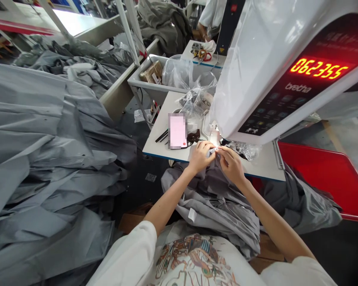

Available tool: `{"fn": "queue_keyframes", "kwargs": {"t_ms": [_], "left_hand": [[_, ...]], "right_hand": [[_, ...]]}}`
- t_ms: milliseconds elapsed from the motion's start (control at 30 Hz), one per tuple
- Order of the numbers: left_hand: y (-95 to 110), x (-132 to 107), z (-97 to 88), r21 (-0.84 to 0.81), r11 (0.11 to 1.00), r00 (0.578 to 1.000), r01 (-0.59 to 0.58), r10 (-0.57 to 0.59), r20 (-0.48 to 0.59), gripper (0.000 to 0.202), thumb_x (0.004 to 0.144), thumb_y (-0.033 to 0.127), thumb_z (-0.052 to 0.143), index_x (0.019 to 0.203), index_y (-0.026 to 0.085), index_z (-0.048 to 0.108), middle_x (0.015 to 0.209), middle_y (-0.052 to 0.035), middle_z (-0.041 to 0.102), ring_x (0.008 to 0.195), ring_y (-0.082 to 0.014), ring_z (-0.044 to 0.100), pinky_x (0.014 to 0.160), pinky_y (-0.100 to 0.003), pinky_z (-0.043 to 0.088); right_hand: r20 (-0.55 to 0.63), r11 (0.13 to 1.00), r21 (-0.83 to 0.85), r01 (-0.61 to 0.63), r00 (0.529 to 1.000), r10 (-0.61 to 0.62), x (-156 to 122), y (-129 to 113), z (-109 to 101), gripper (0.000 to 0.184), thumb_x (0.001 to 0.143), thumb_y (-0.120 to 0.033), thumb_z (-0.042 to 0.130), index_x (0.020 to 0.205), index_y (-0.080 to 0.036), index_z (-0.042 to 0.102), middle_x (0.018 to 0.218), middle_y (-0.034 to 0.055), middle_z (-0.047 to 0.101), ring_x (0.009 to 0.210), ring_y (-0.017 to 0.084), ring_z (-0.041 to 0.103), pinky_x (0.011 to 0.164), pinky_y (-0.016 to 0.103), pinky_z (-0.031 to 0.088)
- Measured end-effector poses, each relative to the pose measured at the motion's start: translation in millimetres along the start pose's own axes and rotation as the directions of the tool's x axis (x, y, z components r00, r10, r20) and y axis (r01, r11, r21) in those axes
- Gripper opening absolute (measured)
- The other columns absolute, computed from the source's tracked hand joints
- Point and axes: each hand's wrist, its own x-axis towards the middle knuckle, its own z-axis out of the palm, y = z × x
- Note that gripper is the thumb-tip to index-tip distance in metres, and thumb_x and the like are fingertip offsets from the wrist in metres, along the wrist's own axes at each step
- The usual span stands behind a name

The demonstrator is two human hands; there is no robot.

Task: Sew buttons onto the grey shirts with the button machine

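Under the lit working point of a white machine (244, 79), my two hands meet at the edge of a grey garment (214, 198). My left hand (200, 156) pinches the grey cloth from the left, fingers bent over it. From the right, my right hand (231, 163) grips the same edge, its fingertips close to the left ones. Any small part between the fingertips is too small to make out. The rest of the garment hangs in folds off the table's front edge toward my lap, with a small white tag (192, 215) on it.
The white table (158, 135) carries a pink-screened phone (177, 131), black sticks (161, 135) and clear plastic bags (195, 103). Grey cloth (47, 159) is heaped at left. A red surface (325, 174) stands at right. Behind are a grey bin (149, 88), scissors (204, 55) and another person's arm (203, 31).
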Motion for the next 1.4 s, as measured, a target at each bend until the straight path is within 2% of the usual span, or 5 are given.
{"fn": "queue_keyframes", "kwargs": {"t_ms": [167,400,567,933,1400], "left_hand": [[-2,0,1.7,-0.009,1.0,1.0,-0.022,0.022,-0.022,0.015,0.087,0.029,0.06,0.1,0.021,0.06,0.107,-0.0043,0.062,0.107,-0.018,0.054,0.097,-0.032,0.043],[-3,0,2.3,-0.004,1.0,1.0,-0.027,0.027,-0.013,0.015,0.085,0.027,0.062,0.1,0.021,0.06,0.107,-0.0046,0.062,0.107,-0.0184,0.054,0.096,-0.032,0.043],[-4,0,3.2,0.013,1.0,1.0,-0.017,0.017,-0.006,0.016,0.085,0.027,0.063,0.1,0.021,0.06,0.109,-0.0048,0.062,0.107,-0.0186,0.055,0.096,-0.032,0.042],[1,0,2.1,0.02,1.0,1.0,-0.001,0.002,-0.015,0.016,0.081,0.023,0.065,0.096,0.02,0.06,0.106,-0.0043,0.064,0.105,-0.0174,0.057,0.094,-0.031,0.042],[0,1,3.8,0.035,0.999,1.0,0.012,-0.011,-0.009,0.018,0.08,0.024,0.067,0.096,0.019,0.061,0.106,-0.0054,0.063,0.104,-0.0182,0.057,0.094,-0.032,0.042]], "right_hand": [[-0.121,0.952,0.194,-0.236,0.957,0.262,-1,3,3,0.025,0.094,-0.027,0.041,0.11,-0.022,0.06,0.109,0.0084,0.065,0.103,0.021,0.061,0.091,0.039,0.048],[-0.051,0.718,0.398,-0.572,0.767,0.639,12,15,30,0.026,0.085,-0.046,0.054,0.085,-0.019,0.056,0.077,0.0016,0.059,0.071,0.016,0.056,0.067,0.03,0.045],[-0.033,0.698,0.466,-0.544,0.777,0.628,10,21,39,0.025,0.082,-0.045,0.057,0.082,-0.02,0.051,0.064,-0.0041,0.05,0.057,0.011,0.045,0.057,0.026,0.038],[-0.077,0.728,0.463,-0.506,0.795,0.602,7,24,43,0.027,0.082,-0.041,0.053,0.097,-0.019,0.051,0.06,-0.007,0.045,0.054,0.012,0.043,0.057,0.026,0.036],[-0.086,0.732,0.435,-0.524,0.785,0.614,6,24,43,0.024,0.081,-0.04,0.05,0.092,-0.02,0.056,0.063,-0.0044,0.05,0.057,0.013,0.045,0.059,0.026,0.037]]}}
